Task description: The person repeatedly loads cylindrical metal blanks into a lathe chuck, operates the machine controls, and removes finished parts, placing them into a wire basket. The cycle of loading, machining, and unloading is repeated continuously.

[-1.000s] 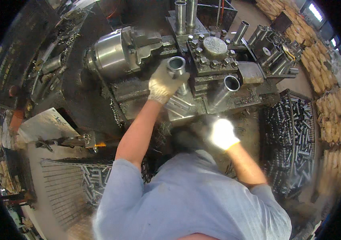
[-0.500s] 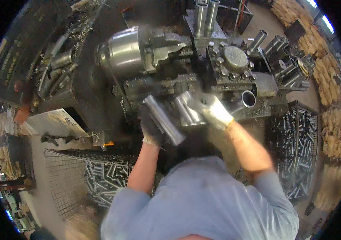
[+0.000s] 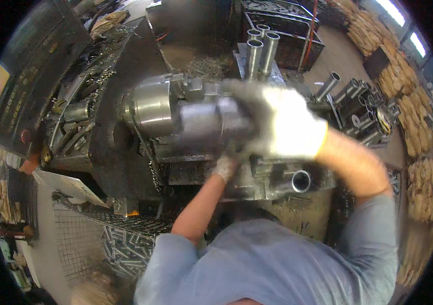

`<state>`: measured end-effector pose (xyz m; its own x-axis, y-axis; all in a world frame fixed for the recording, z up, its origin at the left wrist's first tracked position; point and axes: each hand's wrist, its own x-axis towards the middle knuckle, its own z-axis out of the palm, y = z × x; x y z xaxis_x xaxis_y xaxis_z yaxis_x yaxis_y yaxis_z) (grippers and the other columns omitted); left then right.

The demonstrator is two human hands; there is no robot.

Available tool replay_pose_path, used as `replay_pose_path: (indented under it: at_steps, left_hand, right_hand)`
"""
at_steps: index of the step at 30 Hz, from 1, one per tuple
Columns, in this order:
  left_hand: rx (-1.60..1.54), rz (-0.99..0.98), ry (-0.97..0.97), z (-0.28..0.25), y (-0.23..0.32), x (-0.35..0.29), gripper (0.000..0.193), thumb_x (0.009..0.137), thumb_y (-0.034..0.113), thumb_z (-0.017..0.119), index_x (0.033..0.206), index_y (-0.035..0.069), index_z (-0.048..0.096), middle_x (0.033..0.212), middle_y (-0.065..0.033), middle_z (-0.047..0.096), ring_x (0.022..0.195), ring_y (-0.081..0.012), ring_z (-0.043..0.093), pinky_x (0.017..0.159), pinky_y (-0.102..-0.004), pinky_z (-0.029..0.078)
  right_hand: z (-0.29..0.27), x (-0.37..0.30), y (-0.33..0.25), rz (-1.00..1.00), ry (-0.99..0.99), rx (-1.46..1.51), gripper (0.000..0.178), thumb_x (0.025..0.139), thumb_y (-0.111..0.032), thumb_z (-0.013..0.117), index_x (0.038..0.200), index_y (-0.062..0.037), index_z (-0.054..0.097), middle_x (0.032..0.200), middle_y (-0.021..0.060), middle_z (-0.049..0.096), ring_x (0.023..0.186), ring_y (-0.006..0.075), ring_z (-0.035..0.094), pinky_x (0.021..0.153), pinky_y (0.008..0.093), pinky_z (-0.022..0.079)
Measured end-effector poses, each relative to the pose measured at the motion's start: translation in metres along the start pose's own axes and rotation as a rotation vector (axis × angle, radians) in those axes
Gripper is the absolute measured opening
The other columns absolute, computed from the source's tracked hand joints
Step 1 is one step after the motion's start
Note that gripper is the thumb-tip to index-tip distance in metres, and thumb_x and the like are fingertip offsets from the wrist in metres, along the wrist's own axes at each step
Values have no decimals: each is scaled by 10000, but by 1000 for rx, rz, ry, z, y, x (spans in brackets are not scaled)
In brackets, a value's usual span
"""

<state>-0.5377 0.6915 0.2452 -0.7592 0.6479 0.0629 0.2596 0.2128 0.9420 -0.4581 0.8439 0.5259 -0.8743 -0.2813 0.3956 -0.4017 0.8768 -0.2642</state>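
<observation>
A metal tube point(image 3: 198, 120), smeared by motion, is held level just in front of the lathe chuck point(image 3: 151, 108), its left end near the chuck. My right hand point(image 3: 285, 122), in a white glove with dark fingers, is closed around the tube's right end and hides the tool post. Below the tube is my left hand point(image 3: 232, 152), in a dark glove with a pale cuff. Its fingers are blurred and partly hidden, so I cannot tell whether it grips the tube. Another tube point(image 3: 300, 181) lies on the machine near my right forearm, open end to the right.
Several tubes point(image 3: 255, 56) stand upright behind the tool post. More tubes point(image 3: 366, 107) lean in a cluster at the right. A wire basket point(image 3: 76, 239) with short metal pieces stands at lower left. A tilted board point(image 3: 69, 185) juts out at left; stacked sacks point(image 3: 420, 168) line the right.
Both hands have moved up and away from my body toward the chuck. The long tube that was in my left hand close to my body no longer shows there. The view has shifted.
</observation>
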Motion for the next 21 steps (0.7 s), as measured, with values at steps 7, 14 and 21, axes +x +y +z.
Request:
replay_pose_path:
  at_steps: [7,14,21]
  left_hand:
    - [-30,-168,346,-79,-33,-128,304,993,175,646,1261,39,687,1192,-109,729,1103,-202,663,971,-341,518]
    - [-781,-733,1092,-93,-77,-272,292,1000,176,688,1242,15,662,1098,-91,708,940,-231,693,839,-399,598]
    - [-590,-770,1125,-110,-131,-321,215,978,114,686,1172,23,670,953,-93,715,778,-231,677,683,-370,560]
  right_hand:
    - [63,72,178,-3,-602,-673,449,723,-230,781,1150,-102,729,997,185,759,919,359,756,785,475,608]
    - [144,65,266,64,-752,-36,488,626,-316,824,1027,-46,753,854,182,764,767,330,740,699,444,574]
    - [126,59,267,3,-662,271,754,630,-269,815,1342,-72,662,1063,180,774,923,309,745,815,408,582]
